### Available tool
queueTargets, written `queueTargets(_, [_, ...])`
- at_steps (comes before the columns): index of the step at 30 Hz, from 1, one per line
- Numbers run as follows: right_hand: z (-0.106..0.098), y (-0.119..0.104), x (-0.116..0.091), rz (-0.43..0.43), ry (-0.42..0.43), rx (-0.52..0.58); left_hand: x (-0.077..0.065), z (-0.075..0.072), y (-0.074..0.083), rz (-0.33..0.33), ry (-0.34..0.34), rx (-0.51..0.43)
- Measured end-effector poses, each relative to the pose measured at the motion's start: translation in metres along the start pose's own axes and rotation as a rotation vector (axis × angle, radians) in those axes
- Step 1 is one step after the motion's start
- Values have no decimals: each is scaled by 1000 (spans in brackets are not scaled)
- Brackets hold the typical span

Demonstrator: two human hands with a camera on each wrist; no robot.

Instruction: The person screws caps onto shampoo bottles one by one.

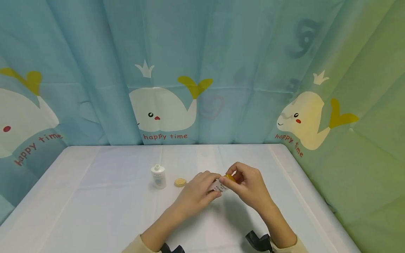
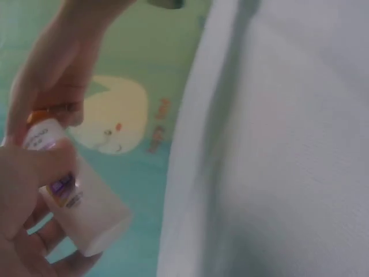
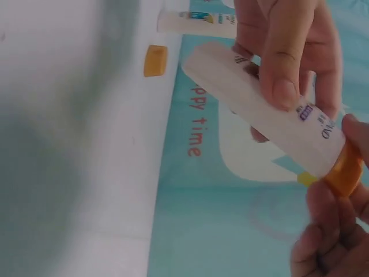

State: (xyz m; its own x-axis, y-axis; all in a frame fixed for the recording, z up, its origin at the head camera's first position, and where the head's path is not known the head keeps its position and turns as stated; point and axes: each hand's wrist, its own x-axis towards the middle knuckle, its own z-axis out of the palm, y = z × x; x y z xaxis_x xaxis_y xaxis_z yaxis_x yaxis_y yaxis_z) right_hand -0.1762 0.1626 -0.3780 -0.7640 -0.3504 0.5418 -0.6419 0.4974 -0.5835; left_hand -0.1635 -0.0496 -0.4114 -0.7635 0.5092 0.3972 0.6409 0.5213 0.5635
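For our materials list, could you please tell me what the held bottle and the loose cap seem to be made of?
Held bottle: probably plastic, smooth with a soft sheen, judging by its even white body. Loose cap: likely plastic, smooth, evenly yellow; coated metal remains possible.

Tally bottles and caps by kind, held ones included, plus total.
Slim white plastic bottles: 2 (standing bottle; held bottle in left hand)
Short orange-yellow plastic caps: 2 (loose cap; pinched cap in right hand)
Total: 4
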Motion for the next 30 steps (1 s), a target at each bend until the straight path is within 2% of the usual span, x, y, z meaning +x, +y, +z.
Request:
queueTargets(2, [-1,1,0,1,0,-12,0,1,3,7,33,54])
queueTargets(6, [-3,1,-1,-20,-34,7,0,3,6,-16,41,16])
queueTargets(8, [-3,0,-1,-4,-33,18,0,6,6,-4,60,39])
queueTargets(12, [-2,-2,-2,54,2,48,1,12,7,51,160,136])
queueTargets(14, [-3,-1,-2,69,14,46,2,14,8,52,204,137])
queueTargets(16, [-4,0,-2,73,16,35,3,15,8,16,213,84])
queueTargets(18, [-5,3,-1,82,5,35,4,15,7,-62,199,-5])
queueTargets(22, [-2,12,0,150,-70,108,9,12,-1,-233,188,-273])
queueTargets(24, [2,19,-1,189,-113,141,13,12,-6,-290,198,-406])
queueTargets(27, [7,31,-2,229,-147,171,21,16,-14,-321,200,-510])
queueTargets(30, [11,41,-3,246,-132,169,30,23,-20,-321,182,-536])
